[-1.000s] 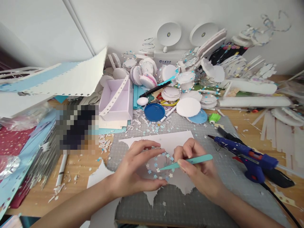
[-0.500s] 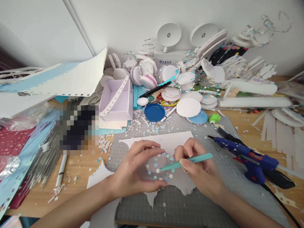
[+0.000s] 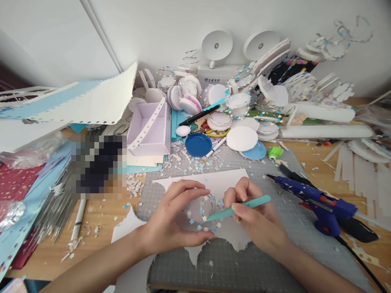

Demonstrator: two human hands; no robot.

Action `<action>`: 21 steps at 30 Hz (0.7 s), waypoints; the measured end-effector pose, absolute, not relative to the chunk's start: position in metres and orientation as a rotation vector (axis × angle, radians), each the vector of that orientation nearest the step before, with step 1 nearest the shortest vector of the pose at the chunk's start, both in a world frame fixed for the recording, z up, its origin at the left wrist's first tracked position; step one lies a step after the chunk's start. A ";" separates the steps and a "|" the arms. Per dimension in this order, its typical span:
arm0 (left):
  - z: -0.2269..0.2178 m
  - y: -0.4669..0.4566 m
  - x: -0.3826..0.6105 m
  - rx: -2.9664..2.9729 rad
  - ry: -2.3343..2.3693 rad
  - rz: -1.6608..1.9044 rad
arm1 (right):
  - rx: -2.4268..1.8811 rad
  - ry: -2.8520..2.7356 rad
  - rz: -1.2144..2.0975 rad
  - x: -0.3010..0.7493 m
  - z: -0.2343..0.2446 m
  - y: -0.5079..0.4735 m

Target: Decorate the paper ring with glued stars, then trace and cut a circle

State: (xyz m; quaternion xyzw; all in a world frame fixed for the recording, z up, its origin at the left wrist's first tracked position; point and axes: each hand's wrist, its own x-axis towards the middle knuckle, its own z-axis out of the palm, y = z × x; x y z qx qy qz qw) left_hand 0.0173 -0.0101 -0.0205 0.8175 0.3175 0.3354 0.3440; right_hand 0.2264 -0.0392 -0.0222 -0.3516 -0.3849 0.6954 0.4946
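My left hand (image 3: 166, 217) is curved around a round pale piece ringed with small blue and white flowers (image 3: 199, 227), its thumb at the near edge and its fingers at the far edge. In my right hand (image 3: 259, 224) are teal tweezers (image 3: 255, 203), gripped between thumb and fingers. Their tips point left and reach the middle of the flower ring, beside a white flower; whether they pinch anything is too small to tell. Beneath both hands lies a white sheet (image 3: 226, 177) with scalloped, torn-looking edges.
A grey cutting mat (image 3: 262, 268) covers the middle of the desk. To the right lies a blue glue gun (image 3: 324, 203) with its cord. Behind are a blue lid (image 3: 198, 145), white discs (image 3: 242, 138), and a lilac box (image 3: 149, 128). Paper scraps and thin wires (image 3: 50, 215) lie at left.
The flower ring has shifted and turned slightly within my left hand. The tweezers have moved a little left and their tips slightly down. Both hands keep their hold.
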 end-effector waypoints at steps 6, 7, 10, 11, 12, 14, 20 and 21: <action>-0.020 -0.010 0.018 2.084 0.821 0.869 | -0.881 -0.918 1.634 0.228 -0.020 -0.039; -0.020 -0.010 0.017 2.073 0.815 0.871 | -0.889 -0.916 1.628 0.228 -0.020 -0.038; -0.020 -0.009 0.017 2.023 0.806 0.870 | -0.906 -0.888 1.608 0.228 -0.019 -0.037; -0.020 -0.009 0.017 2.001 0.808 0.870 | -0.905 -0.867 1.601 0.228 -0.018 -0.036; -0.019 -0.009 0.017 1.980 0.812 0.870 | -0.900 -0.842 1.593 0.229 -0.016 -0.035; -0.019 -0.009 0.016 1.941 0.829 0.881 | -0.879 -0.787 1.580 0.230 -0.012 -0.031; -0.018 -0.008 0.016 1.902 0.895 0.870 | -0.882 -0.690 1.474 0.241 -0.004 -0.019; -0.018 -0.008 0.016 1.905 0.897 0.859 | -0.888 -0.721 1.436 0.243 -0.004 -0.018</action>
